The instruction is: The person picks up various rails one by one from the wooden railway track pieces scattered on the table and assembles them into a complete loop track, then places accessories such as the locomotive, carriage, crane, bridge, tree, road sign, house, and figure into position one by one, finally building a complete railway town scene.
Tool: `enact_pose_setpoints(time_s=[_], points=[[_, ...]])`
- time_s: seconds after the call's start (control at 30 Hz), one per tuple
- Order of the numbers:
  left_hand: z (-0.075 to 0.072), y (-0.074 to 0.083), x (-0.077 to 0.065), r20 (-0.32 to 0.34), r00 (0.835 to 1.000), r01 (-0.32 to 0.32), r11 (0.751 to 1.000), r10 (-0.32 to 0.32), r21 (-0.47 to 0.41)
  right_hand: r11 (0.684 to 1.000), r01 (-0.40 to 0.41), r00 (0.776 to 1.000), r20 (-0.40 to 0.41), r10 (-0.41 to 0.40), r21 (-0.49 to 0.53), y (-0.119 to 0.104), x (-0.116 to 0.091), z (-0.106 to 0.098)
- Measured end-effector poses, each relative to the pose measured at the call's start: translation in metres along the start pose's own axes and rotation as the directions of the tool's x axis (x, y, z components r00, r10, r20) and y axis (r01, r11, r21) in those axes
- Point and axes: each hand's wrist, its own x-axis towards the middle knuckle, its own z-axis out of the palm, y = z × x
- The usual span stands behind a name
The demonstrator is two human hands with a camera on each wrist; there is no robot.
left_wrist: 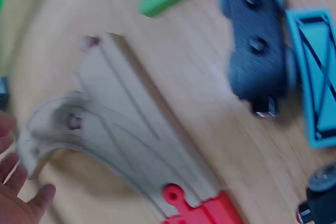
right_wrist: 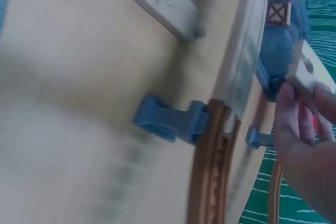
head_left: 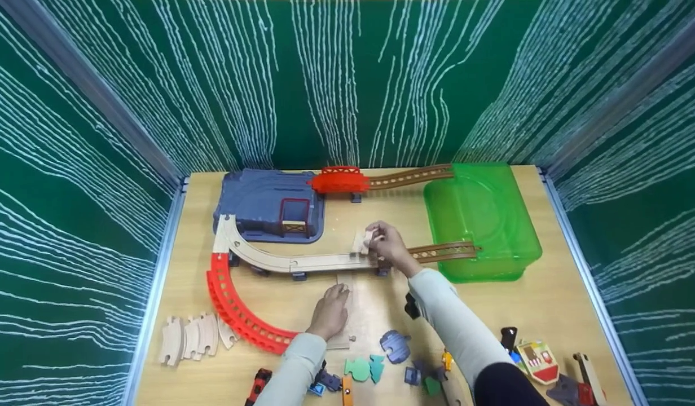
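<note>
My right hand [head_left: 388, 245] is raised over the pale wooden track [head_left: 325, 262] and pinches a short wooden track piece [right_wrist: 310, 72] between thumb and fingers. The piece is tilted, and its cut-out end faces away from the palm. Lower down, my left hand [head_left: 329, 313] hovers by a wooden switch track [left_wrist: 131, 124], which joins a red track end. A curved wooden piece [left_wrist: 55, 121] lies against the switch's side branch. Spread, relaxed fingers [left_wrist: 16, 182] stand right at that piece's end, and the thumb is apart from it.
A blue-grey tunnel block [head_left: 257, 197] and a green translucent bin [head_left: 483, 220] stand at the back, linked by a red bridge [head_left: 341, 180] and brown track [head_left: 409, 177]. Red curved track [head_left: 240, 313] bends along the left, beside several loose wooden pieces [head_left: 192, 336]. Toys lie in front.
</note>
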Motion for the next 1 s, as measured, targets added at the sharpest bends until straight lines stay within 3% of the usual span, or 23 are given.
enact_pose_setpoints(time_s=[0.1, 0.33, 0.47, 0.63, 0.73, 0.87, 0.97, 1.0], points=[[0.007, -0.003, -0.004, 0.067, 0.998, -0.001, 0.994, -0.006, 0.110, 0.999, 0.024, 0.999, -0.025, -0.024, -0.024, 0.005, 0.015, 0.007], [0.015, -0.004, -0.013, 0.146, 0.989, -0.005, 0.977, -0.027, 0.212, 0.971, 0.149, 0.989, 0.022, -0.147, -0.189, 0.033, 0.030, 0.027], [0.017, -0.003, -0.014, 0.181, 0.983, -0.025, 0.957, -0.030, 0.289, 0.951, 0.143, 0.989, 0.070, -0.129, -0.275, 0.043, 0.030, 0.034], [0.019, -0.006, -0.011, 0.179, 0.984, -0.050, 0.929, -0.018, 0.368, 0.896, 0.087, 0.988, 0.150, -0.023, -0.435, 0.041, 0.036, 0.040], [0.018, -0.009, -0.008, 0.169, 0.986, -0.057, 0.925, -0.008, 0.375, 0.852, 0.016, 0.981, 0.173, 0.088, -0.523, 0.039, 0.044, 0.042], [0.018, -0.011, -0.004, 0.169, 0.986, -0.052, 0.928, -0.011, 0.368, 0.792, -0.093, 0.955, 0.171, 0.243, -0.604, 0.038, 0.056, 0.045], [0.017, -0.011, -0.001, 0.177, 0.984, -0.040, 0.927, -0.029, 0.373, 0.758, -0.144, 0.934, 0.165, 0.316, -0.636, 0.039, 0.061, 0.047], [0.017, -0.011, 0.000, 0.180, 0.983, -0.036, 0.926, -0.035, 0.377, 0.751, -0.127, 0.935, 0.175, 0.309, -0.648, 0.077, 0.081, 0.049]])
